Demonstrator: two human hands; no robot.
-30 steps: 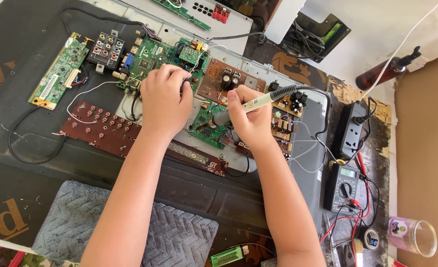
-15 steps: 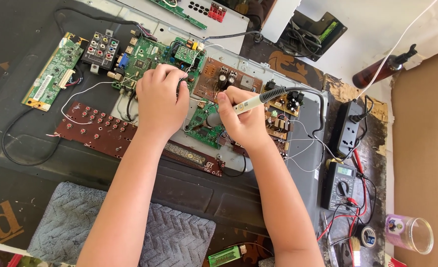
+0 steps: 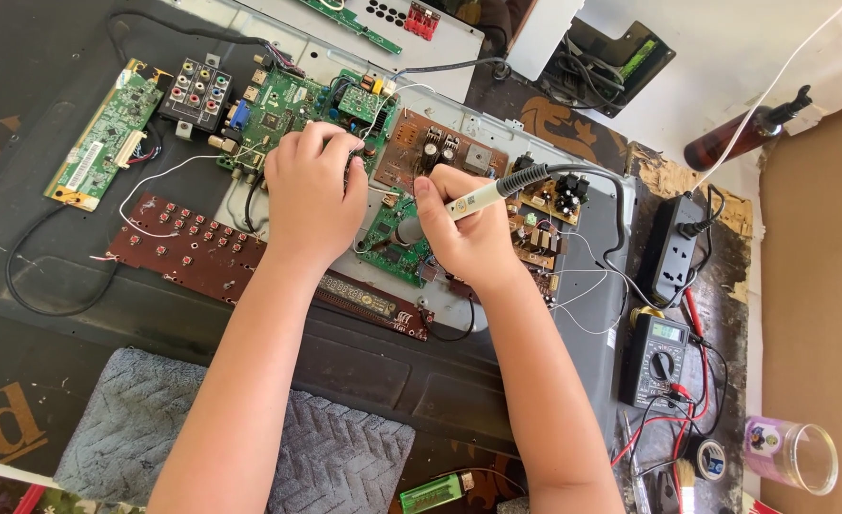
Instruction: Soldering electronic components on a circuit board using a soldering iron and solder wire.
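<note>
Here, everything lies around the green main circuit board (image 3: 293, 109) in the middle of the opened dark flat appliance (image 3: 364, 366). Far left of this board lies a narrow green board with a white connector (image 3: 97, 143). Just below and left of it lies a long brown board with rows of small red buttons (image 3: 188, 247).

The left hand (image 3: 312, 195) rests on the lower edge of the main board with its fingers curled down; whether it pinches something I cannot tell.

Right of the main board, the right hand (image 3: 469, 233) grips a soldering iron with a cream handle and black cable (image 3: 469, 198) like a pen. Its metal tip points down-left onto a smaller green board (image 3: 392, 243), just below the main board's right end. I judge the step in hand is soldering or heating one joint there. The next move, I think, calls for a steady tip on one point only, while the left hand keeps the part from moving.

Further right of the main board are a brown power board with black capacitors (image 3: 440, 152), a black power strip (image 3: 673, 252) and a dark multimeter with red and black leads (image 3: 654, 357).
</note>
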